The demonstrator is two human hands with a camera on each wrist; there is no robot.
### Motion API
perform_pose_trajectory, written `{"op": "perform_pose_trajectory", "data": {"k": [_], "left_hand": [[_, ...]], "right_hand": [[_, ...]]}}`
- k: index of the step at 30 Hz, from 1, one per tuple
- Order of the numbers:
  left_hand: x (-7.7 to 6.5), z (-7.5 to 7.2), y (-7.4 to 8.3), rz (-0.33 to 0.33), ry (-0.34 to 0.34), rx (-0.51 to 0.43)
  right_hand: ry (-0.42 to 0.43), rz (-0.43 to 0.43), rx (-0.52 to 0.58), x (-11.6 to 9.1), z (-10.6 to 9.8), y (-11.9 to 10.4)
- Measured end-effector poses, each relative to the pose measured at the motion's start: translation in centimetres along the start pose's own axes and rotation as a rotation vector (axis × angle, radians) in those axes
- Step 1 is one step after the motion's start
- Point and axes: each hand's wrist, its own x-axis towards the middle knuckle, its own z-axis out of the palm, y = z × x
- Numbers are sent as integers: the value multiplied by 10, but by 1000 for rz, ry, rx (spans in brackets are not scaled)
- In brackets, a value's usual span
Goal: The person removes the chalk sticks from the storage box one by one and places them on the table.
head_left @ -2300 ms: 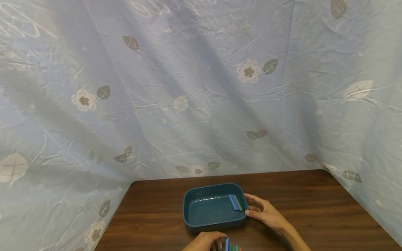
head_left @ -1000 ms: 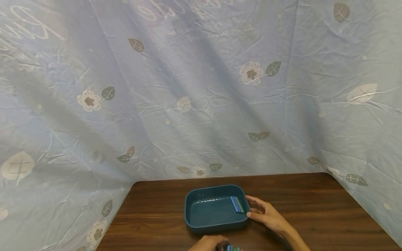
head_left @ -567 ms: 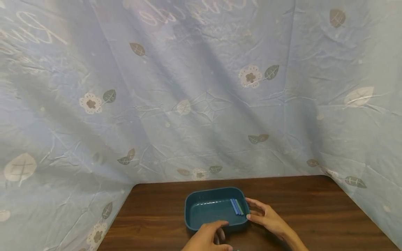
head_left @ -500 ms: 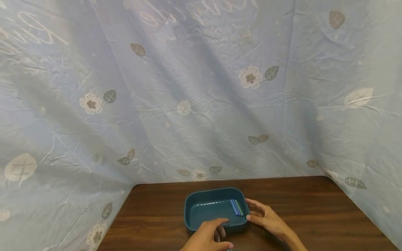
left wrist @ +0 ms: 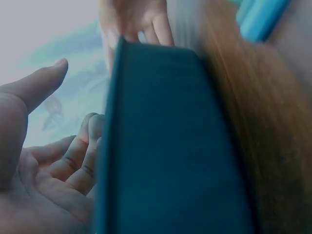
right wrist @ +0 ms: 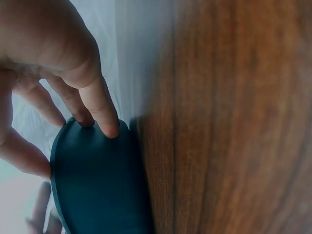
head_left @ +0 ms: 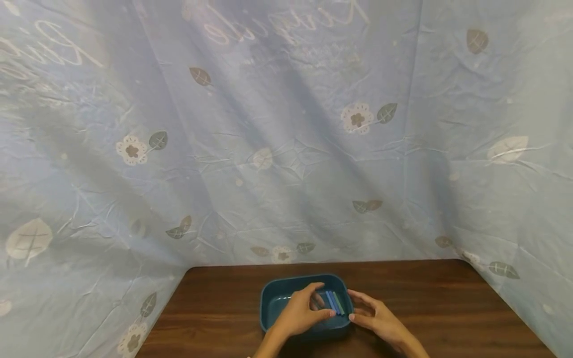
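A teal rectangular dish [head_left: 322,334] stands on the table with blue and green chalk-like sticks [head_left: 336,302] lying side by side at its right end. Over the dish is my left hand [head_left: 299,311], thumb and forefinger spread, tips close to the sticks. The left wrist view shows nothing between that hand's thumb and fingers. My right hand [head_left: 378,323] holds the dish's right end; in the right wrist view its thumb meets the rim and the fingertips press the outer wall [right wrist: 102,175]. More blue and teal sticks [left wrist: 263,19] lie outside the dish in the left wrist view.
Dark wood tabletop [head_left: 215,308] surrounds the dish on every side. A pale blue cloth [head_left: 286,199] printed with leaves and flowers hangs behind the table and along both sides.
The left hand has left the sticks in front of the dish, spread its fingers, and moved forward over the dish to the sticks inside. The right hand keeps its place on the dish.
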Motion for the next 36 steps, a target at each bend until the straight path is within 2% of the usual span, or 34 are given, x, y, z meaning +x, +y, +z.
{"op": "perform_pose_trajectory", "data": {"k": [7, 12, 14, 19, 24, 28, 33, 36], "left_hand": [[22, 4, -14, -76, 41, 14], [33, 7, -25, -93, 66, 33], [42, 12, -41, -87, 65, 60], [56, 18, -65, -71, 65, 82], [54, 15, -44, -128, 62, 65], [52, 16, -29, -170, 63, 104], [55, 21, -29, -186, 40, 124], [59, 25, -39, -179, 22, 139]], "right_hand": [[-10, 0, 10, 1, 1, -1], [-8, 2, 8, 0, 3, -4], [-9, -4, 5, -1, 3, -4], [-9, -8, 1, 0, 4, -4], [-6, 5, -6, 0, 4, -3], [-5, 8, -2, 0, 3, -3], [-10, 1, 3, -1, 3, -3], [-14, -3, -11, -1, 2, -4]]}}
